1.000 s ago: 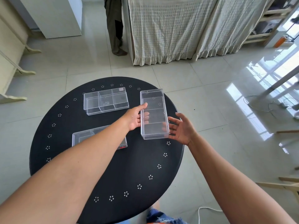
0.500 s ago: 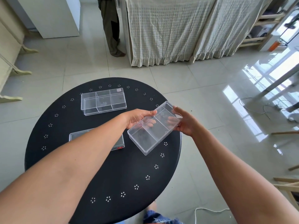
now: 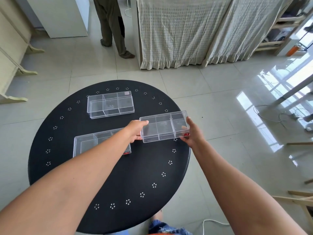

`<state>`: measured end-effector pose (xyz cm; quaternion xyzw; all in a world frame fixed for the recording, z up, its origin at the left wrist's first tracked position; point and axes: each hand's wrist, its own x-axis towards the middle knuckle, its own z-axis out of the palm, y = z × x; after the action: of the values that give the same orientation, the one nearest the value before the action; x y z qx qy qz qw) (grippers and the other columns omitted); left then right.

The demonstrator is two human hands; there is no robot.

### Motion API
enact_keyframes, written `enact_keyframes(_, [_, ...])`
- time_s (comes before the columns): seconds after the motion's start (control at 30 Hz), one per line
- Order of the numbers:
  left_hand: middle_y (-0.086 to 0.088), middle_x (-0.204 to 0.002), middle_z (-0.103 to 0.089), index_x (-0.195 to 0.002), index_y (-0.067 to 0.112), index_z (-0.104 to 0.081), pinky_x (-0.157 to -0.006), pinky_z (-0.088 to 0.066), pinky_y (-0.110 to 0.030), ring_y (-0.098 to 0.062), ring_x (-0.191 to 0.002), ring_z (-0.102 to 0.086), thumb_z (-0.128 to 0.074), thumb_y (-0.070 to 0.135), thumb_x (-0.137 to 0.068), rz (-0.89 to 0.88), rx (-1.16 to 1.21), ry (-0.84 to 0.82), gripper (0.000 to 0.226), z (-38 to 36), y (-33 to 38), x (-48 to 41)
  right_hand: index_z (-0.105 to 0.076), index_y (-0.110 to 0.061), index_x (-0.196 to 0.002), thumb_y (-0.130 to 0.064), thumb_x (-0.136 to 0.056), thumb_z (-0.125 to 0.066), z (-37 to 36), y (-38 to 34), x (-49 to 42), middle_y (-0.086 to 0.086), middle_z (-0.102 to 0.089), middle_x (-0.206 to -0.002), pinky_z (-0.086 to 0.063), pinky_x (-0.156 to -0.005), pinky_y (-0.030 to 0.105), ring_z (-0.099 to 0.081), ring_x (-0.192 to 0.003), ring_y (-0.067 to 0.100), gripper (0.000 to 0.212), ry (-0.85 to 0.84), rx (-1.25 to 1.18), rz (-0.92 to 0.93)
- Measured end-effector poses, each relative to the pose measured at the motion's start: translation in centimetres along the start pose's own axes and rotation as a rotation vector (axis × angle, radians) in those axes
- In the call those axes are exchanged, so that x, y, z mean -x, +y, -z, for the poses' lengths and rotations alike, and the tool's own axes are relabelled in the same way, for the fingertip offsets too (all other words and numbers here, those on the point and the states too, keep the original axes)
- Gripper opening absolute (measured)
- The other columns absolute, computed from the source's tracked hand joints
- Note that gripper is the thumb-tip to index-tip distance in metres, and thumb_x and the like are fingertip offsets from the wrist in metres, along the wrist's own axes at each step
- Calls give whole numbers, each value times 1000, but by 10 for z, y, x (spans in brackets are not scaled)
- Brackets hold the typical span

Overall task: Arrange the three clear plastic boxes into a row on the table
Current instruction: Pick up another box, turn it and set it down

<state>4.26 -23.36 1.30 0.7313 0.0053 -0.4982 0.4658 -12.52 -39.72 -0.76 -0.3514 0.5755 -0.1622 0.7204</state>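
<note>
Three clear plastic boxes with inner dividers are on a round black table [image 3: 108, 180]. I hold the right box [image 3: 164, 126] sideways near the table's right edge, my left hand [image 3: 135, 131] on its left end and my right hand [image 3: 191, 133] on its right end. Whether it rests on the table or hovers just above it I cannot tell. The far box [image 3: 110, 104] lies flat at the back. The near left box [image 3: 88, 145] lies flat, partly hidden under my left forearm.
A person's legs [image 3: 113, 26] stand on the tiled floor beyond the table, beside a curtain-draped frame [image 3: 183, 31]. Cables [image 3: 277, 116] lie on the floor to the right. Wooden pieces [image 3: 301, 199] sit at the lower right. A white cord [image 3: 213, 223] runs by my knee.
Both hands took hold of the right box, lifted it and turned it from lengthwise through a diagonal to sideways, parallel with the other two boxes. The other boxes have not moved.
</note>
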Motion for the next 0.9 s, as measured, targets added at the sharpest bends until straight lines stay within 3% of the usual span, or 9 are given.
enact_keyframes(0.07, [-12,-158,-32,-147,10,-36,-105,-42,-47,-32,-143,-34,-61,30,-94,-6,18,47,62,-2,-3,2,-67,-16,-107,-50,-86,-70,-5,0,1,9,-69,-103,-50,-64,32,-63,-86,25,40,1,93,6])
enact_keyframes(0.17, [-12,-158,-32,-146,10,-37,-108,-40,-48,-31,-143,-35,-61,31,-93,0,16,66,61,-5,-5,3,-62,-15,-82,-39,-92,-61,-10,0,2,8,-62,-84,-37,-51,26,-56,-68,23,26,58,190,44])
enact_keyframes(0.3, [-13,-155,-36,-139,9,-47,-108,-41,-50,-33,-139,-40,-61,34,-92,21,-2,77,55,-11,-6,4,-47,-15,-66,-25,-94,-53,-10,3,-2,4,-42,-70,-25,-52,29,-35,-60,18,30,123,272,102])
enact_keyframes(0.43, [-10,-155,-39,-139,12,-49,-112,-36,-52,-31,-138,-43,-63,41,-86,16,21,96,62,-15,-8,1,-41,-16,-59,-18,-94,-50,-7,4,-1,-1,-39,-61,-25,-50,29,-32,-55,17,37,112,338,129])
enact_keyframes(0.67, [-10,-159,-31,-149,8,-32,-118,-26,-46,-28,-146,-30,-56,39,-95,22,10,122,67,-21,-5,10,-36,-18,-55,-7,-95,-44,-3,1,3,-2,-33,-57,-22,-34,18,-26,-52,16,42,66,423,183])
enact_keyframes(0.73, [-8,-161,-26,-152,8,-22,-118,-26,-46,-28,-147,-29,-56,40,-94,17,10,133,74,-20,-4,12,-39,-17,-58,-11,-94,-45,-2,2,-1,0,-36,-60,-26,-44,24,-29,-55,17,37,70,438,167])
enact_keyframes(0.8, [-7,-163,-21,-155,11,-12,-119,-25,-45,-29,-148,-27,-56,42,-92,-9,-19,147,83,-16,-1,14,-55,-15,-70,-20,-93,-47,-3,3,-4,2,-51,-68,-38,-58,28,-46,-65,21,25,112,445,159])
enact_keyframes(0.83, [-6,-164,-21,-156,13,-10,-119,-24,-44,-29,-148,-26,-56,42,-92,-31,-36,153,84,-14,2,14,-65,-16,-84,-27,-92,-48,-4,2,-5,4,-61,-79,-45,-69,29,-55,-79,25,22,149,452,167])
enact_keyframes(0.9, [-6,-162,-26,-156,14,-17,-116,-26,-40,-28,-147,-30,-56,38,-92,-100,-97,183,78,-4,10,15,-68,-24,-120,-38,-89,-46,-9,-2,-10,8,-70,-111,-48,-97,39,-59,-111,30,40,246,517,204])
